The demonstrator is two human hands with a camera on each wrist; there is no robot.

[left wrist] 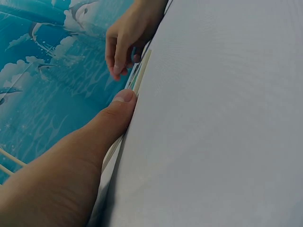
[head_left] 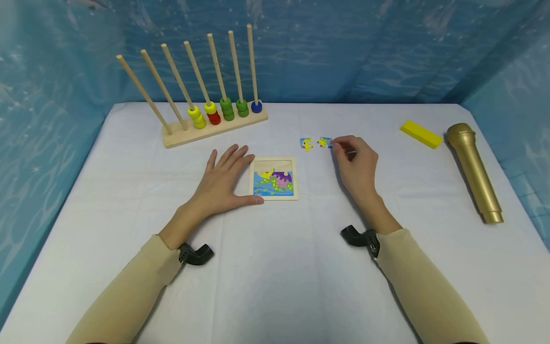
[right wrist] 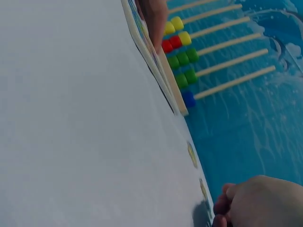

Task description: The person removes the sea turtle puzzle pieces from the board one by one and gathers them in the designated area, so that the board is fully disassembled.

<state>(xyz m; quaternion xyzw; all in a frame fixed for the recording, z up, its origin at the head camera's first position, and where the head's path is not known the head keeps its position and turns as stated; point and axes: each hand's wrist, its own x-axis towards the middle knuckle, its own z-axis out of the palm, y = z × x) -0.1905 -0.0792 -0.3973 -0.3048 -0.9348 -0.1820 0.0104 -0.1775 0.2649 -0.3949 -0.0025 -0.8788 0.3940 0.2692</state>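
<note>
A small wooden jigsaw puzzle [head_left: 273,179] lies in front of me, its lower part filled with a colourful picture and bare wood along the top. My left hand [head_left: 223,184] is spread at its left side, fingers straight, the thumb at the lower left corner and a fingertip at the upper left. In the left wrist view the thumb [left wrist: 116,113] rests against the frame's edge. To the right, my right hand [head_left: 356,162] pinches a blue and yellow puzzle piece [head_left: 329,142] at its edge with thumb and forefinger. Another yellow and blue piece [head_left: 306,144] lies left of it.
A wooden bead abacus [head_left: 215,129] with upright rods and coloured beads stands at the back left. At the right lie a yellow block [head_left: 421,134] and a gold microphone [head_left: 474,172]. A blue sea-patterned curtain [head_left: 343,52] hangs behind the white table [head_left: 275,267].
</note>
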